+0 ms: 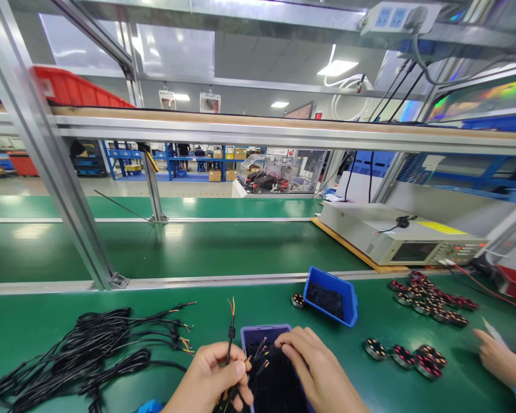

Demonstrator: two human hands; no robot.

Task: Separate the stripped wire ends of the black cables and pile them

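Note:
My left hand [219, 376] is closed around a black cable [231, 332], held upright with its yellow and red wire ends on top. A dark collar sits on the cable just above my fingers. My right hand [316, 367] reaches over a purple bin [266, 329], its thumb and fingertips pressed together; what they grip, if anything, cannot be made out. Inside the bin lie dark pieces and short wires [262, 364] with coloured tips, close to both hands. To the left a heap of black cables [81, 350] spreads over the green bench.
Beyond my right hand stands a blue bin [350, 298] of black parts, beside one round motor [298, 300]. More motors [430, 301] lie to the right, near another person's hands [499, 358]. A test instrument [404, 235] sits behind; a metal post [64, 172] rises at left.

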